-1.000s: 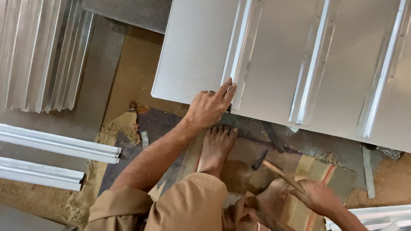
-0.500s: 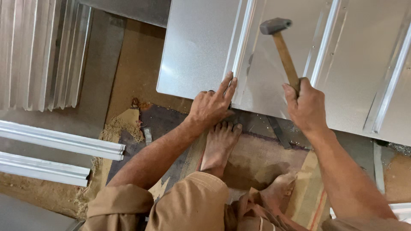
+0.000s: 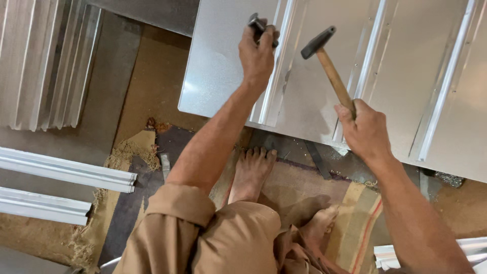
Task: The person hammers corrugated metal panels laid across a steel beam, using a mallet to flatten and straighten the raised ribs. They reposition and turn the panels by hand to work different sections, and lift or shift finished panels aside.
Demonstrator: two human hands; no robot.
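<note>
Since the earlier frame the left hand (image 3: pixel 257 53) has lifted off the sheet edge and now grips a small dark metal punch (image 3: pixel 257 25) upright on the raised seam of the galvanised metal sheet (image 3: pixel 314 96), fingers wrapped tight around it. Head view: the right hand (image 3: pixel 366 133) is closed round the wooden handle of a hammer (image 3: pixel 324 58) (its head raised beside the punch). Bare feet (image 3: pixel 252 172) rest on the floor below the sheet.

floor: brown, sawdust-strewn (image 3: pixel 127 152) | striped mat (image 3: pixel 355 223) | stacked metal profiles (image 3: pixel 61 175) | light: possibly overhead
</note>
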